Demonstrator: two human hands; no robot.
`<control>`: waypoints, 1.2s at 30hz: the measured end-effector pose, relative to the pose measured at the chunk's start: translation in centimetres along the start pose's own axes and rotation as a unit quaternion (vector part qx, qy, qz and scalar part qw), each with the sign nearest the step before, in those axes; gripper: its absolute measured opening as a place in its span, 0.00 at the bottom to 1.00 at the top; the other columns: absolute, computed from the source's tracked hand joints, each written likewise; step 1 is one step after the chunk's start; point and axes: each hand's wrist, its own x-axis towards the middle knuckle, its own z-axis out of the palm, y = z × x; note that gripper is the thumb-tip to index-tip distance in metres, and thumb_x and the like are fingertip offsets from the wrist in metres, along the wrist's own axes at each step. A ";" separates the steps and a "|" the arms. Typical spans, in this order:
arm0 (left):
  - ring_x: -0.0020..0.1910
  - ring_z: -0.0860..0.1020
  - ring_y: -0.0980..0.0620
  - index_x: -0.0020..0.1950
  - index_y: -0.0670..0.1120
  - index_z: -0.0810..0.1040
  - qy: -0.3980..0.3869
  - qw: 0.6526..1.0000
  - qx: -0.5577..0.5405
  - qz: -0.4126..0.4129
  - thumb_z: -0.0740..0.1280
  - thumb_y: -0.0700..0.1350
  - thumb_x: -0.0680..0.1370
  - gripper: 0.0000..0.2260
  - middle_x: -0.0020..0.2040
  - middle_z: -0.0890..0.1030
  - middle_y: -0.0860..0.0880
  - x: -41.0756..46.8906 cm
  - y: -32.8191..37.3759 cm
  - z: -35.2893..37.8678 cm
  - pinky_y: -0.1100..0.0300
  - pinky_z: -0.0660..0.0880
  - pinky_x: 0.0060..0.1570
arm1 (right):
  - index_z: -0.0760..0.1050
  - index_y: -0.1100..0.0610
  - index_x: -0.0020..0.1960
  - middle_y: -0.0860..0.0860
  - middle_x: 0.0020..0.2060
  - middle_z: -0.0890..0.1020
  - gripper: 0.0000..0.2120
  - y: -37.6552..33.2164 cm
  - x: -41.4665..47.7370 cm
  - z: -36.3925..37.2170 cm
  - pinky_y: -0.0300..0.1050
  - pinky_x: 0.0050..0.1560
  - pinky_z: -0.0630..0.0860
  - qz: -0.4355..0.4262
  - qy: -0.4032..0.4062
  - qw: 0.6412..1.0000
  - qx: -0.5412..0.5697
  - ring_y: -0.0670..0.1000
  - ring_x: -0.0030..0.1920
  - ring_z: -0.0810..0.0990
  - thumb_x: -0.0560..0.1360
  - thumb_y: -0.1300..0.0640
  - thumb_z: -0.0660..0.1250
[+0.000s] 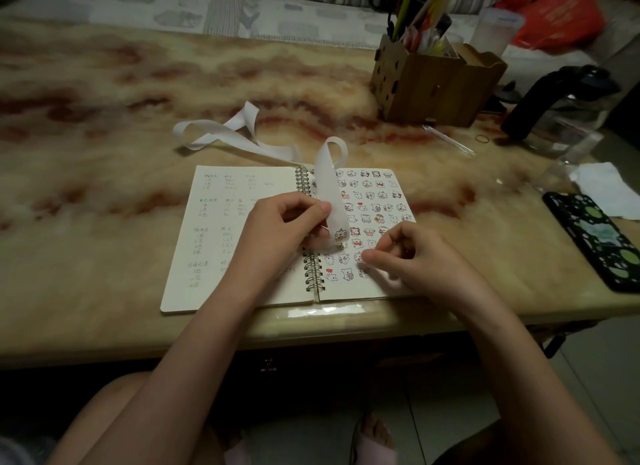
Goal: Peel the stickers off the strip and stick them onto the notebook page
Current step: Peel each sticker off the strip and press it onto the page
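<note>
An open spiral notebook [242,187] lies near the table's front edge. Its left page has handwriting; its right page [377,201] is covered with several rows of small cartoon stickers. My left hand [287,222] pinches a white translucent sticker strip [329,187] that curls up over the spiral binding, with a sticker showing near its lower end. My right hand [412,253] rests on the lower right page, forefinger and thumb tips pressed down beside the bottom sticker rows. Whether a sticker lies under those fingertips is hidden.
The strip's used tail [221,135] loops on the table behind the notebook. A wooden pen holder [433,84] stands at the back right, a clear pen [450,141] and a rubber band [482,139] in front of it. A phone [595,239], tissue [602,187] and a kettle [554,97] sit right.
</note>
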 end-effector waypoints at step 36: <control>0.30 0.80 0.57 0.47 0.39 0.79 -0.027 0.998 -0.026 0.042 0.66 0.39 0.78 0.04 0.30 0.81 0.50 -0.1 0.1 0.3 0.66 0.77 0.32 | 0.81 0.54 0.40 0.46 0.36 0.84 0.04 -2.7 -0.7 1.3 0.41 0.36 0.73 -0.160 0.099 0.977 0.095 0.48 0.36 0.79 0.69 0.60 0.74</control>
